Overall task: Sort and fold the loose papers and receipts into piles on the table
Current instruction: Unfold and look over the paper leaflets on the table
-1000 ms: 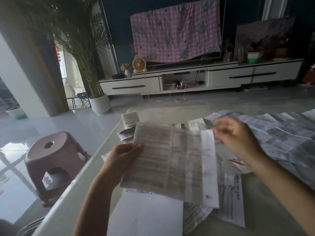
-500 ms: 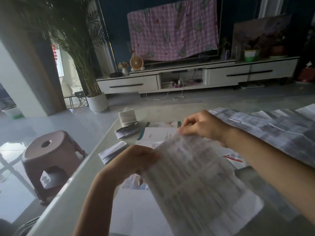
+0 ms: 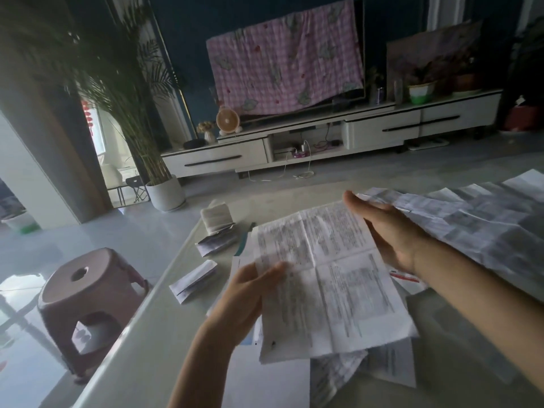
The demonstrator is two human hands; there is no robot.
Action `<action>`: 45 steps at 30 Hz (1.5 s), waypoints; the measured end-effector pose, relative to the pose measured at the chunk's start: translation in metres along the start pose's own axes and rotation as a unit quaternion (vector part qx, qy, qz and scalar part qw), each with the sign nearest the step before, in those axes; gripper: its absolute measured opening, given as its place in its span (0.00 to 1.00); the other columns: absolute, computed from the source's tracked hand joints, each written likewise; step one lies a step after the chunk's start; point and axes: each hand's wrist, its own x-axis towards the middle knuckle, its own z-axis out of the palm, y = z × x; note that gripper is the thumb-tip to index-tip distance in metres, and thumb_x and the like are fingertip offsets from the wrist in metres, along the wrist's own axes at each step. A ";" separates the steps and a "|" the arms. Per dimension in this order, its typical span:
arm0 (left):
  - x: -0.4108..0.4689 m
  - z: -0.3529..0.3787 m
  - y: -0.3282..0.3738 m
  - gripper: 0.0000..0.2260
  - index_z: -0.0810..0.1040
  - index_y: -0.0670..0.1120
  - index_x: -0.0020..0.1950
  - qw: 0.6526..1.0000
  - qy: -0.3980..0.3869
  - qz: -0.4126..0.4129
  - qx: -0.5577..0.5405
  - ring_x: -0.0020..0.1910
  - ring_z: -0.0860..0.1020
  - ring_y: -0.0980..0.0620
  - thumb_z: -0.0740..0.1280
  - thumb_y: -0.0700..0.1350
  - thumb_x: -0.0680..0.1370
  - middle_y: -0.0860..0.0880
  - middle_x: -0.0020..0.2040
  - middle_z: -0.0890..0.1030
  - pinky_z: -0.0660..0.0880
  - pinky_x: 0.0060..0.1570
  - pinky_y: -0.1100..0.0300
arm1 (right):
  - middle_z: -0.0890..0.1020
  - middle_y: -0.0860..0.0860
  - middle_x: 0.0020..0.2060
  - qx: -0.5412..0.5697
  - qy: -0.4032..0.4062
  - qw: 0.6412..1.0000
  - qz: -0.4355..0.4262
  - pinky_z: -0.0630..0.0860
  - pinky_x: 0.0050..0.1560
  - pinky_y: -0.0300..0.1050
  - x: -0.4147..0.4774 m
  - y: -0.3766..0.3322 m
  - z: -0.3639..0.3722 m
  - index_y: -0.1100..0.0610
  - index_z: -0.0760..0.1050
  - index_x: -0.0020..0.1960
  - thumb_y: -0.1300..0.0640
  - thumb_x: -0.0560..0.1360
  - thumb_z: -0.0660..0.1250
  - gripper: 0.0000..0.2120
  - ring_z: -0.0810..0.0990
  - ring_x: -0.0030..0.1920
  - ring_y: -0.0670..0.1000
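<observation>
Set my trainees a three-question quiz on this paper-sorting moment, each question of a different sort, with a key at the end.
1. True or false: the left hand pinches the printed sheet by its left edge.
2. What stands on the floor left of the table? A a bucket; B a pink stool; C a box.
3. Fill the gap: the fingers of the right hand are ____ (straight or curled).
Key: 1 true; 2 B; 3 straight.
</observation>
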 end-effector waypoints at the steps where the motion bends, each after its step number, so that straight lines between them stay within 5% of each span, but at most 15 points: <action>1: 0.000 -0.001 0.000 0.06 0.79 0.38 0.44 1.000 0.004 0.004 0.003 0.35 0.82 0.50 0.63 0.38 0.75 0.44 0.38 0.83 0.80 0.36 0.58 | 0.83 0.58 0.49 0.004 -0.050 0.997 0.055 0.77 0.48 0.49 -0.006 0.002 -0.002 0.59 0.77 0.56 0.45 0.69 0.65 0.22 0.83 0.49 0.56; 4: 0.001 -0.003 -0.001 0.06 0.79 0.38 0.46 1.000 0.007 0.016 0.020 0.37 0.82 0.49 0.63 0.38 0.74 0.44 0.39 0.84 0.80 0.37 0.58 | 0.84 0.57 0.50 -0.048 -0.134 0.983 0.111 0.80 0.47 0.48 -0.016 0.016 -0.009 0.59 0.76 0.58 0.52 0.70 0.66 0.19 0.83 0.50 0.55; 9: 0.000 -0.001 -0.001 0.07 0.80 0.41 0.45 0.999 0.004 0.013 0.031 0.36 0.83 0.49 0.63 0.32 0.74 0.45 0.39 0.84 0.79 0.33 0.58 | 0.85 0.56 0.45 -0.016 -0.107 0.992 0.069 0.80 0.39 0.41 -0.018 0.026 -0.013 0.64 0.76 0.54 0.66 0.72 0.65 0.11 0.84 0.44 0.52; 13: 0.005 -0.005 -0.003 0.12 0.83 0.44 0.40 0.999 0.028 0.018 0.023 0.35 0.81 0.47 0.63 0.31 0.74 0.43 0.39 0.83 0.80 0.37 0.56 | 0.82 0.61 0.53 0.010 -0.122 0.989 0.082 0.81 0.49 0.45 -0.020 0.026 -0.019 0.66 0.76 0.57 0.71 0.69 0.66 0.16 0.83 0.51 0.55; 16: 0.008 -0.012 -0.004 0.08 0.79 0.40 0.41 0.999 -0.013 0.037 -0.025 0.33 0.78 0.48 0.62 0.30 0.70 0.41 0.38 0.79 0.77 0.30 0.60 | 0.81 0.60 0.56 0.009 -0.141 0.988 0.056 0.81 0.43 0.40 -0.028 0.023 -0.016 0.63 0.82 0.39 0.73 0.67 0.65 0.09 0.82 0.52 0.52; 19: 0.011 -0.018 -0.002 0.04 0.79 0.42 0.35 0.997 -0.039 0.046 -0.039 0.30 0.77 0.50 0.66 0.37 0.69 0.42 0.36 0.76 0.75 0.27 0.62 | 0.81 0.54 0.58 -0.054 -0.203 0.975 0.064 0.79 0.49 0.39 -0.031 0.014 -0.025 0.62 0.83 0.36 0.78 0.71 0.51 0.24 0.77 0.61 0.49; 23: 0.010 -0.025 0.002 0.10 0.80 0.45 0.31 0.997 -0.058 0.037 0.036 0.30 0.76 0.50 0.60 0.38 0.68 0.44 0.34 0.77 0.75 0.30 0.61 | 0.82 0.55 0.55 -0.151 -0.237 0.957 0.064 0.79 0.52 0.43 -0.030 -0.007 -0.027 0.63 0.81 0.47 0.63 0.67 0.59 0.15 0.80 0.57 0.52; 26: 0.007 -0.016 0.002 0.11 0.80 0.46 0.32 0.991 -0.100 0.034 0.081 0.34 0.77 0.51 0.59 0.38 0.67 0.46 0.36 0.79 0.75 0.35 0.60 | 0.83 0.51 0.53 -0.324 -0.260 0.907 0.075 0.79 0.52 0.43 -0.028 -0.001 -0.003 0.53 0.74 0.58 0.49 0.69 0.71 0.19 0.82 0.52 0.50; 28: 0.006 -0.008 0.000 0.06 0.81 0.46 0.38 0.992 -0.097 0.041 0.066 0.35 0.79 0.52 0.65 0.39 0.70 0.47 0.38 0.80 0.76 0.35 0.62 | 0.84 0.52 0.49 -0.372 -0.278 0.882 0.083 0.79 0.49 0.41 -0.029 0.010 0.012 0.54 0.76 0.56 0.52 0.69 0.73 0.17 0.83 0.49 0.50; 29: 0.006 -0.006 0.001 0.06 0.81 0.45 0.41 0.995 -0.081 0.039 0.038 0.35 0.80 0.53 0.65 0.43 0.72 0.47 0.39 0.81 0.77 0.35 0.63 | 0.85 0.53 0.48 -0.363 -0.264 0.891 0.068 0.79 0.48 0.41 -0.028 0.015 0.015 0.57 0.78 0.54 0.56 0.69 0.73 0.14 0.84 0.48 0.51; 32: 0.008 -0.008 -0.002 0.29 0.84 0.41 0.45 0.992 -0.050 0.007 -0.119 0.38 0.82 0.47 0.52 0.61 0.76 0.42 0.41 0.83 0.79 0.37 0.58 | 0.84 0.56 0.46 -0.245 -0.152 0.957 0.022 0.80 0.47 0.43 -0.023 0.022 0.013 0.62 0.78 0.51 0.61 0.70 0.72 0.11 0.84 0.46 0.53; 35: 0.004 0.002 -0.005 0.33 0.83 0.42 0.52 0.995 -0.057 -0.015 -0.078 0.47 0.82 0.42 0.53 0.68 0.72 0.38 0.50 0.82 0.79 0.47 0.49 | 0.84 0.56 0.47 -0.152 -0.075 0.986 0.006 0.80 0.51 0.44 -0.018 0.026 0.012 0.61 0.77 0.52 0.63 0.72 0.69 0.09 0.84 0.48 0.52; 38: 0.005 0.014 -0.013 0.14 0.79 0.43 0.53 0.998 -0.028 0.036 0.044 0.48 0.82 0.45 0.68 0.50 0.72 0.42 0.49 0.83 0.80 0.47 0.51 | 0.84 0.55 0.50 -0.151 -0.064 0.986 -0.003 0.78 0.57 0.49 -0.018 0.032 0.014 0.60 0.76 0.54 0.62 0.73 0.68 0.10 0.83 0.50 0.52; 40: 0.005 0.015 -0.014 0.04 0.79 0.43 0.49 0.997 0.003 0.049 0.054 0.44 0.83 0.48 0.67 0.40 0.75 0.45 0.44 0.84 0.81 0.44 0.53 | 0.84 0.54 0.50 -0.146 -0.063 0.987 0.004 0.77 0.58 0.50 -0.020 0.035 0.014 0.59 0.76 0.55 0.61 0.74 0.67 0.10 0.83 0.51 0.52; 45: 0.003 0.011 -0.013 0.08 0.79 0.42 0.50 0.999 -0.033 0.031 0.018 0.43 0.83 0.47 0.63 0.36 0.74 0.44 0.43 0.84 0.81 0.41 0.55 | 0.83 0.57 0.52 -0.050 -0.080 0.994 0.057 0.77 0.57 0.52 -0.020 0.040 0.010 0.61 0.74 0.59 0.65 0.77 0.61 0.12 0.82 0.53 0.56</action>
